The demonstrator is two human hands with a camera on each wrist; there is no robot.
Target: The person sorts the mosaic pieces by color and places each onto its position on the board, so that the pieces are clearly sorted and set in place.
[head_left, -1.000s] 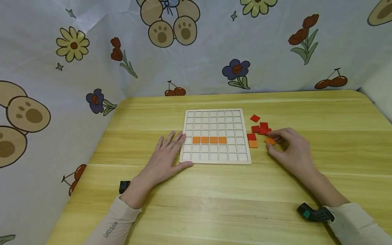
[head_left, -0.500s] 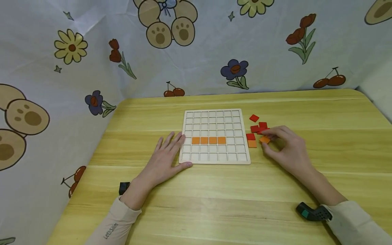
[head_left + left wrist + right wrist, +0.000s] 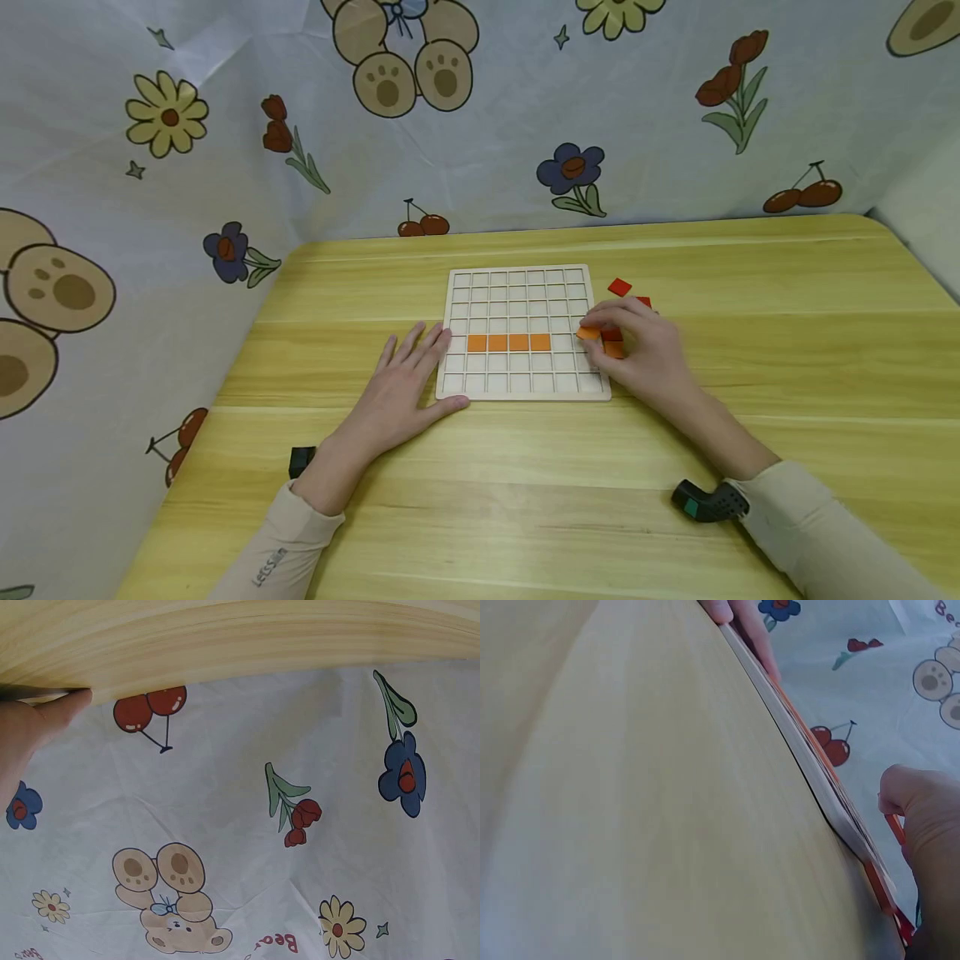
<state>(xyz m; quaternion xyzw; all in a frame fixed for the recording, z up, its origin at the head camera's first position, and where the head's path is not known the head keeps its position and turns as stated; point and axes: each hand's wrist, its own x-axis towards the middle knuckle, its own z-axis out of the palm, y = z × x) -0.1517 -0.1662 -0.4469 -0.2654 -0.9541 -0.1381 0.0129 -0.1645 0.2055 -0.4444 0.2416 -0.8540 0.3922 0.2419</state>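
A pale square grid board [image 3: 517, 386] lies on the table, with a row of several orange square tiles [image 3: 497, 342] set in its cells. My left hand [image 3: 401, 392] lies with fingers spread at the board's left edge, the thumb at its near corner. Over the board's right edge, my right hand [image 3: 637, 346] pinches an orange tile [image 3: 588, 332] between thumb and fingers. In the right wrist view the held tile [image 3: 895, 827] is raised above the board [image 3: 810, 765]. Beneath the right hand, another orange tile [image 3: 614, 349] lies beside the board, partly covered.
Red tiles [image 3: 619, 287] lie on the wooden table [image 3: 510, 492] just right of the board, some hidden behind the right hand. A cloth printed with bears and flowers [image 3: 480, 158] hangs behind and left of the table.
My right hand has picked up the orange tile from the right and carried it left, over the board's right edge. The left hand stays at the board.
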